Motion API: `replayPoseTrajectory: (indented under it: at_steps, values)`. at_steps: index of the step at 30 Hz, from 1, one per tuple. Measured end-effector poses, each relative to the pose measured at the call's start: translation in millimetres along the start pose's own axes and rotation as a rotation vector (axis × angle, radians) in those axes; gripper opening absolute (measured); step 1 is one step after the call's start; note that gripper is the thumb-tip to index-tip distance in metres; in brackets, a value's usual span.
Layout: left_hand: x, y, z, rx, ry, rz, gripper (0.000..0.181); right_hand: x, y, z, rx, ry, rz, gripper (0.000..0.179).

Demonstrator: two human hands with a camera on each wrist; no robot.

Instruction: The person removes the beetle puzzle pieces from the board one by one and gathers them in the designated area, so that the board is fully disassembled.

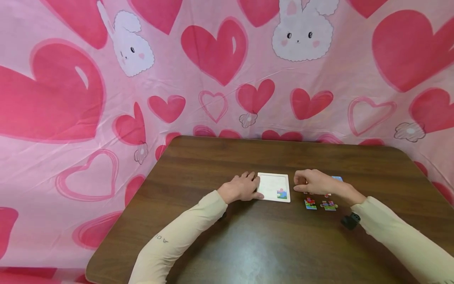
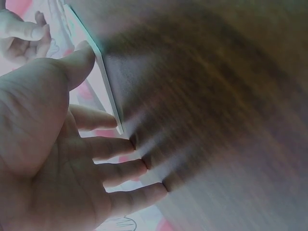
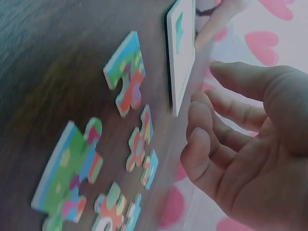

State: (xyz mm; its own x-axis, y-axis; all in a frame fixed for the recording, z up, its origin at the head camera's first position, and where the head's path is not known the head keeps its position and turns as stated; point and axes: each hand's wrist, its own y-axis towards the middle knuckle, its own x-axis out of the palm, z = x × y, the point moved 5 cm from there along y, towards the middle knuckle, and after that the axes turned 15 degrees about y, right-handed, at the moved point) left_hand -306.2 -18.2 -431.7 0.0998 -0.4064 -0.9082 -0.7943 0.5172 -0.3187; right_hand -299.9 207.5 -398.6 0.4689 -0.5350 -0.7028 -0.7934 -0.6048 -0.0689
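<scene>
A white square puzzle tray [image 1: 269, 186] lies on the table, with one blue, green and pink puzzle piece [image 1: 282, 194] in its near right corner. My left hand [image 1: 242, 187] rests at the tray's left side. Its thumb and index finger [image 2: 96, 118] touch the rim, while the other fingertips touch the table. Just right of the tray hovers my right hand [image 1: 315, 182], its fingers loosely curled with nothing between them. Below it lie loose puzzle pieces, among them a red and green piece [image 3: 127, 72] and a wider green one [image 3: 67, 168].
Several more loose pieces lie partly under the right hand, including a small orange one [image 3: 137, 147] and a blue one [image 1: 337, 178] farther back. The brown wooden table [image 1: 198, 165] is backed by a pink heart-patterned cloth [image 1: 213, 90].
</scene>
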Motion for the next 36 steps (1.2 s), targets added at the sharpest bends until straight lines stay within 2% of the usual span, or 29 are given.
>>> replayPoseTrajectory:
  at_steps: [8,16,20,30,36]
  values:
    - [-1.3,-0.8,-0.6,0.004,-0.006,-0.004,0.08,16,13.3,-1,-0.015,-0.024,-0.004,0.015]
    - [-1.6,0.0,0.0,-0.003,-0.001,-0.01,0.08,32,19.1,-3,-0.008,0.013,-0.077,0.02]
    - [-1.5,0.4,-0.1,-0.004,-0.007,-0.012,0.08,35,21.1,-5,-0.028,-0.001,-0.073,0.022]
    - [-0.6,1.9,-0.3,0.003,-0.011,-0.002,0.08,38,22.5,-3,0.058,0.018,-0.063,0.026]
    - [0.4,3.3,-0.4,0.003,0.01,0.008,0.08,40,23.1,-2,0.073,0.05,-0.065,0.024]
